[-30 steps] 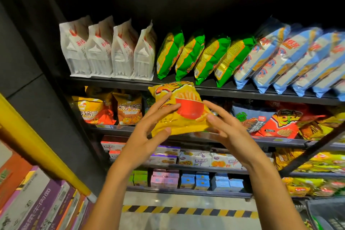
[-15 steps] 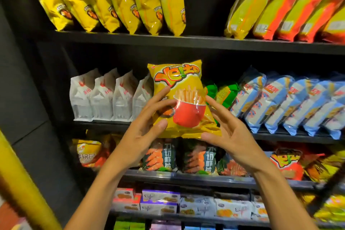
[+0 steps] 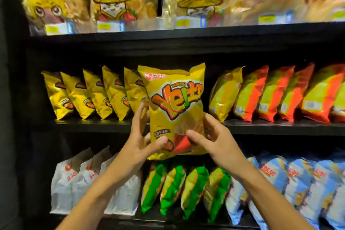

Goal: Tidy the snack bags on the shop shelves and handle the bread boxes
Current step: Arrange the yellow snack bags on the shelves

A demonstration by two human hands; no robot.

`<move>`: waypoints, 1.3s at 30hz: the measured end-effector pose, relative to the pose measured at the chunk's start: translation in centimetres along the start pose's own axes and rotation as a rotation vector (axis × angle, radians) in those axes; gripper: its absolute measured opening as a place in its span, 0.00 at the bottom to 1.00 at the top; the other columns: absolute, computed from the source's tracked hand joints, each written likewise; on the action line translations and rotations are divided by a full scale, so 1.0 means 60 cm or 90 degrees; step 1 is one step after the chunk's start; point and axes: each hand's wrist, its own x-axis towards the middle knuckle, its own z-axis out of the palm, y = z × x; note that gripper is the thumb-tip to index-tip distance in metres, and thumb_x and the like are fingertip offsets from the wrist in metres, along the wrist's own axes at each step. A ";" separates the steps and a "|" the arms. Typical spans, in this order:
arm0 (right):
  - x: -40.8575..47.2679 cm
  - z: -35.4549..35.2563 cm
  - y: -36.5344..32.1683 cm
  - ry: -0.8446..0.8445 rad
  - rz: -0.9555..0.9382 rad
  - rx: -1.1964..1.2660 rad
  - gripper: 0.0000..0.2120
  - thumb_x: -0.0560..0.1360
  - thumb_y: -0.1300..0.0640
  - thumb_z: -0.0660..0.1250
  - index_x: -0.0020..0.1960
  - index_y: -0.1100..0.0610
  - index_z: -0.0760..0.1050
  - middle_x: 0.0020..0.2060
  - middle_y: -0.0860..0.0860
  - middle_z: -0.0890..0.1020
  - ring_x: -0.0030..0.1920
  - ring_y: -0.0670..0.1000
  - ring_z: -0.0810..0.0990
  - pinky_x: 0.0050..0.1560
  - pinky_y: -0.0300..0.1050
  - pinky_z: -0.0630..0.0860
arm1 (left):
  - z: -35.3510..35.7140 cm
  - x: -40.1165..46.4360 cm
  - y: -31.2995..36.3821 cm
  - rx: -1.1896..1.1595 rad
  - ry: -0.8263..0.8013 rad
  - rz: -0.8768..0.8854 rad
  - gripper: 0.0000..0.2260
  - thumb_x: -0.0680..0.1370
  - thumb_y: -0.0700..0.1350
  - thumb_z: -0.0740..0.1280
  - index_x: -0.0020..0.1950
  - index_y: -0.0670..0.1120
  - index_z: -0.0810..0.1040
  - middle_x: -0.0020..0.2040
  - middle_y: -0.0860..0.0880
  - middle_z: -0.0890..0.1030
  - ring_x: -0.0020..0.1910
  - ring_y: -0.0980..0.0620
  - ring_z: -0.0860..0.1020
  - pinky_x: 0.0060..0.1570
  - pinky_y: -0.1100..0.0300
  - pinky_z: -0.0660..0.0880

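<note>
Both hands grip one glossy yellow crisp bag with an orange logo and a red cup of fries printed on it, held upright and near the viewer. The left hand holds the bag's lower left edge, thumb on the front, fingers reaching behind. The right hand pinches the lower right edge the same way.

Change over the last second: the bag has been raised from level with the lower shelves to level with the black middle shelf, and turned from tilted to upright. It now covers the gap between the row of small yellow bags on the left and the yellow-and-red bags on the right.

Judgement: the bag is in transit, not yet shelved; that gap is the likely destination. Farther up, the top shelf carries large yellow printed bags, blurred
</note>
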 end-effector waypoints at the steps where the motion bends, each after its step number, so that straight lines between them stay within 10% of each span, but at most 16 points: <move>1: 0.011 -0.009 0.001 -0.008 -0.004 0.004 0.20 0.76 0.54 0.72 0.68 0.51 0.76 0.60 0.46 0.86 0.62 0.47 0.83 0.64 0.40 0.77 | 0.004 0.021 0.002 -0.028 -0.008 -0.042 0.43 0.72 0.51 0.78 0.79 0.64 0.54 0.77 0.57 0.69 0.65 0.66 0.78 0.54 0.67 0.78; 11: 0.133 -0.111 0.017 0.060 -0.050 -0.039 0.35 0.75 0.48 0.73 0.78 0.40 0.63 0.71 0.31 0.71 0.70 0.32 0.71 0.68 0.32 0.71 | 0.077 0.173 0.003 0.071 0.107 0.022 0.27 0.74 0.45 0.73 0.73 0.54 0.72 0.63 0.56 0.83 0.62 0.56 0.82 0.53 0.65 0.80; 15: 0.151 -0.156 0.061 0.250 -0.150 -0.267 0.37 0.76 0.55 0.76 0.79 0.44 0.62 0.78 0.40 0.63 0.78 0.41 0.62 0.77 0.49 0.66 | 0.104 0.222 -0.035 0.217 0.151 0.046 0.35 0.74 0.51 0.75 0.76 0.58 0.62 0.65 0.63 0.76 0.61 0.67 0.77 0.52 0.72 0.77; 22: 0.172 -0.180 0.106 0.299 -0.068 -0.549 0.48 0.73 0.50 0.79 0.82 0.42 0.53 0.82 0.41 0.42 0.82 0.48 0.46 0.71 0.44 0.60 | 0.139 0.325 -0.144 0.382 0.163 0.076 0.43 0.78 0.46 0.74 0.83 0.53 0.48 0.74 0.51 0.64 0.70 0.56 0.67 0.68 0.57 0.71; 27: 0.174 -0.168 0.118 0.281 0.013 -0.638 0.47 0.74 0.44 0.77 0.83 0.41 0.52 0.80 0.39 0.33 0.83 0.48 0.43 0.69 0.54 0.73 | 0.144 0.341 -0.187 0.376 0.023 0.002 0.45 0.77 0.52 0.74 0.81 0.56 0.45 0.75 0.49 0.62 0.72 0.49 0.68 0.69 0.47 0.73; 32: 0.173 -0.167 0.117 0.280 0.029 -0.638 0.47 0.73 0.43 0.77 0.82 0.39 0.52 0.79 0.35 0.32 0.82 0.47 0.45 0.67 0.60 0.77 | 0.117 0.336 -0.194 0.410 -0.152 -0.042 0.57 0.78 0.42 0.73 0.76 0.65 0.23 0.81 0.58 0.45 0.75 0.55 0.60 0.70 0.60 0.67; 39: 0.174 -0.167 0.124 0.288 0.012 -0.652 0.46 0.74 0.39 0.75 0.82 0.38 0.51 0.80 0.36 0.36 0.83 0.48 0.47 0.67 0.56 0.75 | 0.113 0.353 -0.176 0.544 -0.099 -0.093 0.47 0.82 0.50 0.69 0.80 0.55 0.31 0.78 0.46 0.60 0.67 0.46 0.73 0.65 0.49 0.76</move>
